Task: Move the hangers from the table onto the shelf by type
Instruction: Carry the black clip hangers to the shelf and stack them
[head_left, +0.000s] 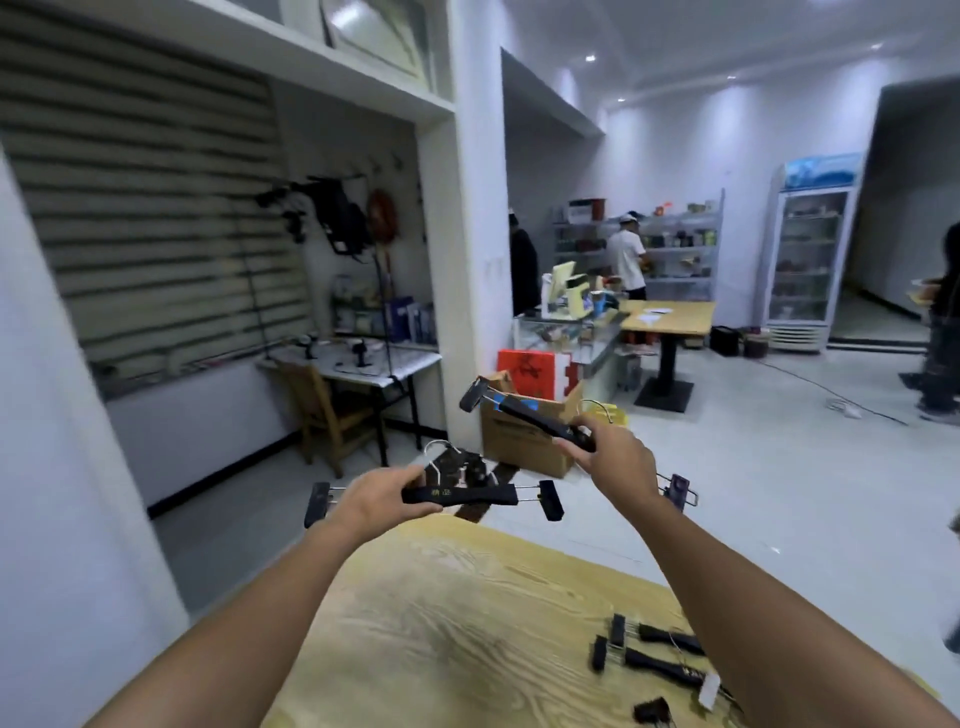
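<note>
Black hangers (660, 654) on table (441, 623) | cardboard box (524, 441) ahead | wooden chair (322, 410) left

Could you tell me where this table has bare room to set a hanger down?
The wooden table is bare across its left and middle, to the far edge. Its near right corner is crowded with black clip hangers.

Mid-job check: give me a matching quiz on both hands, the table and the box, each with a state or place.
1 left hand
2 right hand
3 wooden table
4 cardboard box

A stands on the floor past the table
B grips a level clip hanger
C grips a tilted clip hanger
D bears loose clip hangers

Pairs: 1-B, 2-C, 3-D, 4-A
</note>
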